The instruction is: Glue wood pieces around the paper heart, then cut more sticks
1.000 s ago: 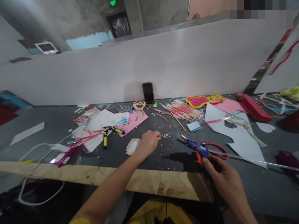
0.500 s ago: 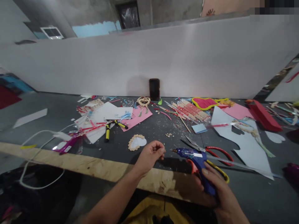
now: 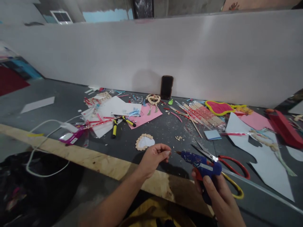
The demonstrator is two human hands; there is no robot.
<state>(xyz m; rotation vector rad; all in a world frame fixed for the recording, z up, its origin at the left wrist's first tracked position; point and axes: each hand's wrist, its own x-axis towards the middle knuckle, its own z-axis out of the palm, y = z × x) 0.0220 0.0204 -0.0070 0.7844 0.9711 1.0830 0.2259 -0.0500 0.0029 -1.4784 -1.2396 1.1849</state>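
My right hand [image 3: 216,192] is wrapped round the grip of a blue hot glue gun [image 3: 201,164], whose nozzle points left. A clear glue stick [image 3: 265,187] runs out of its back end. Just left of the nozzle, my left hand [image 3: 155,159] is closed in a pinch; what it holds is too small to make out. Beyond that hand lies a white paper heart [image 3: 148,142], its edge partly lined with small beige pieces [image 3: 139,142]. A little pile of similar beige bits [image 3: 179,138] sits behind the nozzle. Scissors [image 3: 233,160] with red and yellow handles lie behind the gun.
A phone [image 3: 167,87] leans on the white partition [image 3: 113,56]. Yellow-black pliers [image 3: 114,128], a purple glue gun [image 3: 72,135] with a white cord, and papers lie left. Wrapped sticks [image 3: 203,115], cut white paper [image 3: 272,173] and a red box [image 3: 286,129] are on the right.
My left hand has come back from the beige pile toward me, pinched, and now stops by the nozzle. The glue gun has been lifted and turned, its nozzle nearer that hand. The view has shifted.
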